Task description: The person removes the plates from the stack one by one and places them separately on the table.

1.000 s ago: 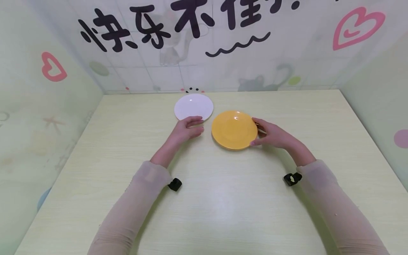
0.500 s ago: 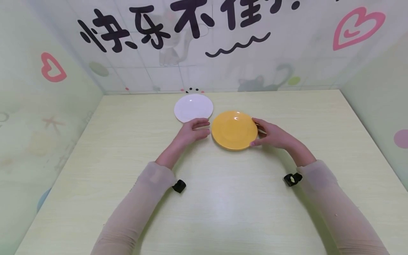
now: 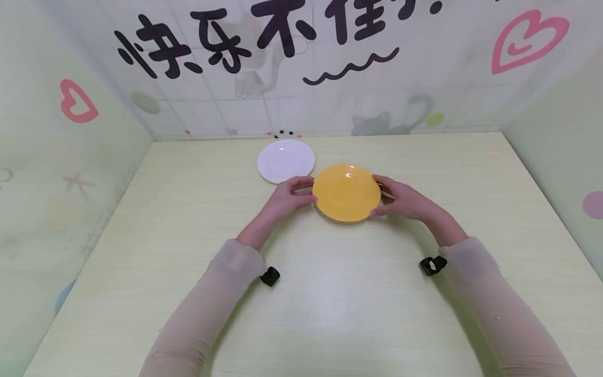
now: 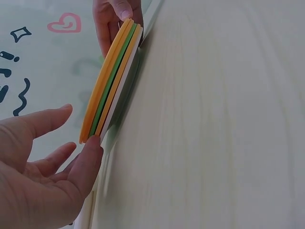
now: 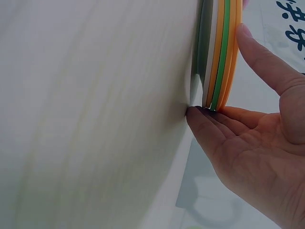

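A stack of plates (image 3: 346, 192), yellow on top, lies right of the table's middle. From the side, the left wrist view shows a green plate (image 4: 111, 78) between yellow-orange ones and a white plate (image 4: 125, 71) lower down. My right hand (image 3: 404, 200) holds the stack's right rim; in the right wrist view its thumb (image 5: 244, 32) lies on the top plate and the fingers reach under the edge. At the left rim is my left hand (image 3: 293, 196), a finger (image 4: 93, 143) right at the plates' edge and its thumb spread away.
A separate white plate (image 3: 285, 159) lies behind my left hand, left of the stack and close to the back wall (image 3: 320, 112). The pale wooden table (image 3: 325, 298) extends toward me. Side walls stand at both ends.
My left hand has moved right, from in front of the white plate to the left rim of the stack. The right hand and the plates have stayed where they were.
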A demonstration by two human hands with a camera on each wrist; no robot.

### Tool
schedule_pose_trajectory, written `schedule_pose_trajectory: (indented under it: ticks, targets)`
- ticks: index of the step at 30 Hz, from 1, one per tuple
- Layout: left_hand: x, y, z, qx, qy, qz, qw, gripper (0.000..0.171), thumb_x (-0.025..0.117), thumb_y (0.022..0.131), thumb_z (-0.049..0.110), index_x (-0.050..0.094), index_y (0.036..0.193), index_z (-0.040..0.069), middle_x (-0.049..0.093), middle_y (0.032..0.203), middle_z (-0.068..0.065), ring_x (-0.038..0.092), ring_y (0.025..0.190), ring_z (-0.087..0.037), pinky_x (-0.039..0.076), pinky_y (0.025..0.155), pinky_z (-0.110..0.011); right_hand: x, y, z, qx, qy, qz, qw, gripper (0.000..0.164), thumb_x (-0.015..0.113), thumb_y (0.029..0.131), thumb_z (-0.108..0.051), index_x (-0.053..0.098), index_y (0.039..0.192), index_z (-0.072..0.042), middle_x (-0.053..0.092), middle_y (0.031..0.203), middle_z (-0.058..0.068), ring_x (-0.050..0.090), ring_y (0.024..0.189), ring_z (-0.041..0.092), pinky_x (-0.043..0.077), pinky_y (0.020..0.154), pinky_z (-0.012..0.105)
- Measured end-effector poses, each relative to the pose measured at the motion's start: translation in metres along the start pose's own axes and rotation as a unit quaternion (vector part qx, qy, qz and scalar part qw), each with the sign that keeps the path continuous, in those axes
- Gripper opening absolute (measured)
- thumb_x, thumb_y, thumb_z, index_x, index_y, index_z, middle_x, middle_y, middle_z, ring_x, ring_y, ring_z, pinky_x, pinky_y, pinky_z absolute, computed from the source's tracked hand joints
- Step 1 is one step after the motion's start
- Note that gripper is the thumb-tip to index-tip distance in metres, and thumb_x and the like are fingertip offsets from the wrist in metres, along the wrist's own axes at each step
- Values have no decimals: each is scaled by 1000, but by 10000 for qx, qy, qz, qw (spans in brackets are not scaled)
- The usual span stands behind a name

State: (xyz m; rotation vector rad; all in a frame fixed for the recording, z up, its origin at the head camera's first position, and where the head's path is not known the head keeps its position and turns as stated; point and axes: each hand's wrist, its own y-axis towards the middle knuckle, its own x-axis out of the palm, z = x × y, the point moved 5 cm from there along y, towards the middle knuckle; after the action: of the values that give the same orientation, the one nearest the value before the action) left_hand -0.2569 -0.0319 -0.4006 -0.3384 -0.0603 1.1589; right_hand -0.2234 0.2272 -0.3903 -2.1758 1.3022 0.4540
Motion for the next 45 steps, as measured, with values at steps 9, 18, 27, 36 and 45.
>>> schedule_pose_trajectory:
  ticks: [9, 18, 27, 36, 45]
  targets:
    - [4, 2, -1, 38, 219, 100, 9997, 57, 72, 89, 2, 50, 142, 2, 53, 146, -14, 55, 133, -29, 54, 105, -37, 0, 0, 0, 3, -75, 17, 10000, 99, 78, 87, -18, 13, 157, 4, 18, 165, 24, 22, 152, 41, 27, 124, 53]
    - [7, 7, 0, 20, 715, 316, 9969, 61, 76, 86, 5, 50, 142, 5, 54, 144, -12, 60, 125, -29, 58, 99, -33, -1, -1, 0, -45, -96, 31, 9999, 98, 78, 87, -16, 13, 156, 6, 17, 164, 25, 21, 152, 41, 27, 124, 53]
    - [8, 9, 2, 37, 826, 407, 9957, 62, 76, 86, 3, 49, 141, 2, 54, 142, -13, 60, 125, -29, 58, 99, -35, -2, -1, 0, -99, -71, 41, 9999, 98, 79, 86, -17, 13, 156, 6, 18, 164, 25, 22, 151, 41, 28, 124, 53]
    - [7, 9, 2, -141, 854, 438, 9953, 57, 75, 87, 3, 51, 139, 1, 57, 138, -15, 60, 124, -29, 58, 99, -35, -2, -2, -1, -151, -39, 39, 9999, 99, 80, 85, -18, 15, 156, 6, 19, 164, 24, 22, 151, 41, 29, 123, 53]
    - [7, 7, 2, -184, 705, 414, 9965, 54, 72, 88, 1, 50, 137, -2, 56, 136, -18, 59, 124, -30, 58, 100, -34, -1, -1, 1, -203, 19, 27, 9998, 97, 80, 85, -15, 17, 156, 6, 20, 164, 24, 23, 151, 41, 30, 123, 52]
